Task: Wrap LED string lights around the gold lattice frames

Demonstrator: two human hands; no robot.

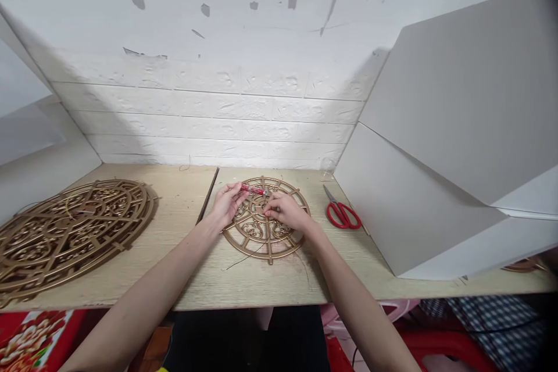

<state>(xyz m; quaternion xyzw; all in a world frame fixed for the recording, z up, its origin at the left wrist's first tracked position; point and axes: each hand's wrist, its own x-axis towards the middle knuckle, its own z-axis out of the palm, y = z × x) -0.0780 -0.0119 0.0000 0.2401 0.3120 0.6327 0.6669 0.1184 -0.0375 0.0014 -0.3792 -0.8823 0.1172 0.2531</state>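
A round gold openwork disc [261, 238] lies flat on the wooden table [183, 209] in front of me. My left hand [226, 203] rests on its left rim, fingers closed round a thin red stick-like tool [254, 190] that points right. My right hand [285, 210] lies over the disc's middle, fingers pinched on something small near a dark thread [246, 258] that trails off the disc's near edge. What the pinch holds is too small to name.
A stack of larger gold openwork discs [70, 232] lies at the left. Red-handled scissors [342, 212] rest right of the small disc. A white folded board [436, 186] stands at the right, a white brick-patterned wall behind.
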